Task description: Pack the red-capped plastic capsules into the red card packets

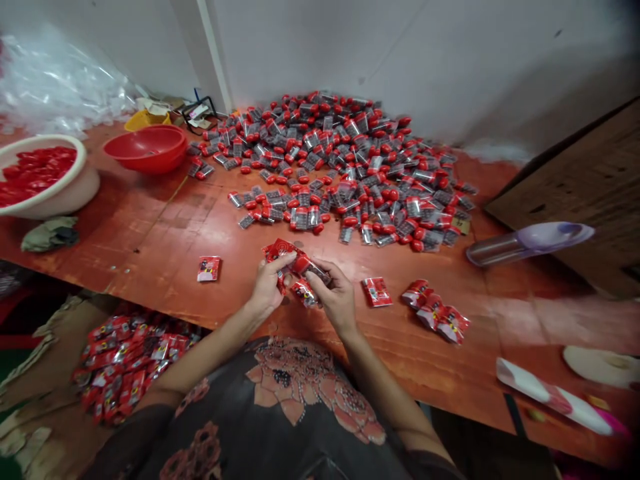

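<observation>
My left hand (267,285) is closed on a red printed packet (277,249), thumb on top. In my right hand (339,299), fingers and thumb grip a small clear container with a red cap (302,263); the capped end points toward the packet, and the two touch or overlap. Another red packet (305,292) lies just below, between the hands. Single red packets rest on the table to the left (208,269) and right (377,292), with three overlapping packets (436,312) farther right. My fingers hide part of what I hold.
A large heap of red-capped clear containers (350,160) lies against the wall. A white basin (83,177) of red caps and a red bowl (146,148) stand left. Below the table edge is a box of red packets (130,357). A cardboard box (575,200) and purple-topped bottle (530,241) are right.
</observation>
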Demonstrator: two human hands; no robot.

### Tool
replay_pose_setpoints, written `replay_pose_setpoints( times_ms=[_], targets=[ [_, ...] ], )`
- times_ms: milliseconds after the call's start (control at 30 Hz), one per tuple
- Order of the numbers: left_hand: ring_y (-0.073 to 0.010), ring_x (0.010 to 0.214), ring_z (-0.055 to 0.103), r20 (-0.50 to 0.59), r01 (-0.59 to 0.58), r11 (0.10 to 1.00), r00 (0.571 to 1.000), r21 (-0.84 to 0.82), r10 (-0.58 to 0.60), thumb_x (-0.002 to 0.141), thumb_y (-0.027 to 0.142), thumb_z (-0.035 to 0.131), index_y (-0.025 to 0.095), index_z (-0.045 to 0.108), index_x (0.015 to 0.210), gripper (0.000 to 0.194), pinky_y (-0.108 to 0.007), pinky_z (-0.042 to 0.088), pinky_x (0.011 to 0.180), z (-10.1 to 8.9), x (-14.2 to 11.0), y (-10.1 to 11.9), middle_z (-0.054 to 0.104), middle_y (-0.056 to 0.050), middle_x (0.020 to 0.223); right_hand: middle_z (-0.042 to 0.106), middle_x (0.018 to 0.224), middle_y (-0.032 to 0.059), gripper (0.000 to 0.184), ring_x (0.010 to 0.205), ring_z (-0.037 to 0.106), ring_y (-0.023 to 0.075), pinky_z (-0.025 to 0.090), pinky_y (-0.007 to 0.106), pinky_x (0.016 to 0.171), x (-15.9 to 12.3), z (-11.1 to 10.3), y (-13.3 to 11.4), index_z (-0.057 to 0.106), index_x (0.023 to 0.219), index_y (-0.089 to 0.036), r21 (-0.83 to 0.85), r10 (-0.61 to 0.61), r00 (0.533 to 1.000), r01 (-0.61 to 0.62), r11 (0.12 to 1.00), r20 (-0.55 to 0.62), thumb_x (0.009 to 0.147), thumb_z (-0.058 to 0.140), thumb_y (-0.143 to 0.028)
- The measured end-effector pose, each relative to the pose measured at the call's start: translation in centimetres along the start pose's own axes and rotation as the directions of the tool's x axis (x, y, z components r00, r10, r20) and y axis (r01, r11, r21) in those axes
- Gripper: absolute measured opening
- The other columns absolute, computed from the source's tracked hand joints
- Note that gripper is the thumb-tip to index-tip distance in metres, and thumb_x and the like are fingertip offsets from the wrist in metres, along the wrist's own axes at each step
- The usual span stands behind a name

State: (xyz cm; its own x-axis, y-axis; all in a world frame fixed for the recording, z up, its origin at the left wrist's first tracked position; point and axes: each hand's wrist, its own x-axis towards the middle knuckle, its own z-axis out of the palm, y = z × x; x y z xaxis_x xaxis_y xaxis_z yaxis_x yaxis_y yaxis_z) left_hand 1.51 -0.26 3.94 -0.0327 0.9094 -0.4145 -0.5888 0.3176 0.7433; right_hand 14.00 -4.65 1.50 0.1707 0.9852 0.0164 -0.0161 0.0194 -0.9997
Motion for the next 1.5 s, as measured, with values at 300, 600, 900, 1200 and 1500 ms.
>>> replay_pose_setpoints(
  times_ms=[300,600,900,1200,1500],
  targets=[
    [-0.0022,0.034,0.038,-0.005,0.004,1.000,1.000,0.029,-0.004,0.055,0.025,0.085,0.014,0.055,0.061,0.032,-0.015,0.026,0.032,0.2,-0.4,0.0,0.050,0.007,0.048,0.070,0.090,0.0026,0.027,0.070,0.060,0.0141,0.048,0.024,0.059,0.3,-0.2,-0.8,0.072,0.106,-0.022,-0.026,0.001,0.998,0.001,1.000,0.064,0.081,0.066,-0.030],
    [-0.0033,0.033,0.039,0.037,-0.053,0.994,0.998,0.093,0.050,0.055,0.031,0.087,0.014,0.056,0.062,0.036,-0.016,0.028,0.033,0.4,-0.7,-0.2,0.053,0.006,0.048,0.067,0.080,0.0003,0.031,0.054,0.050,0.0091,0.043,0.023,0.050,0.3,0.2,-0.9,0.069,0.109,-0.020,0.140,0.092,0.996,-0.089,0.986,-0.014,0.081,0.068,-0.034],
    [-0.0033,0.033,0.038,0.080,-0.043,0.986,0.996,0.159,0.031,0.058,0.038,0.086,0.014,0.058,0.063,0.038,-0.018,0.028,0.033,0.4,-1.3,-0.1,0.054,0.004,0.049,0.052,0.050,-0.0077,0.042,0.038,0.041,0.0084,0.036,0.021,0.036,-0.4,0.8,-0.8,0.063,0.119,-0.019,0.226,0.201,0.979,-0.190,0.955,-0.029,0.084,0.065,-0.040],
    [-0.0034,0.034,0.039,0.076,-0.037,0.990,0.997,0.137,0.026,0.059,0.038,0.085,0.014,0.058,0.064,0.036,-0.016,0.028,0.035,0.0,-1.0,-0.7,0.052,0.005,0.047,0.060,0.069,-0.0017,0.037,0.047,0.047,0.0091,0.041,0.021,0.040,-0.6,1.5,0.1,0.067,0.116,-0.022,0.219,0.126,0.987,-0.102,0.970,-0.100,0.084,0.063,-0.041],
    [-0.0024,0.032,0.034,0.043,-0.078,0.976,0.997,0.203,0.071,0.060,0.032,0.084,0.014,0.057,0.058,0.033,-0.016,0.022,0.033,0.0,-0.4,-0.7,0.048,0.006,0.045,0.067,0.087,0.0021,0.034,0.051,0.050,0.0085,0.043,0.022,0.043,-0.1,1.0,0.5,0.068,0.113,-0.022,0.305,0.121,0.988,-0.086,0.948,-0.095,0.084,0.065,-0.037]
  ],
)
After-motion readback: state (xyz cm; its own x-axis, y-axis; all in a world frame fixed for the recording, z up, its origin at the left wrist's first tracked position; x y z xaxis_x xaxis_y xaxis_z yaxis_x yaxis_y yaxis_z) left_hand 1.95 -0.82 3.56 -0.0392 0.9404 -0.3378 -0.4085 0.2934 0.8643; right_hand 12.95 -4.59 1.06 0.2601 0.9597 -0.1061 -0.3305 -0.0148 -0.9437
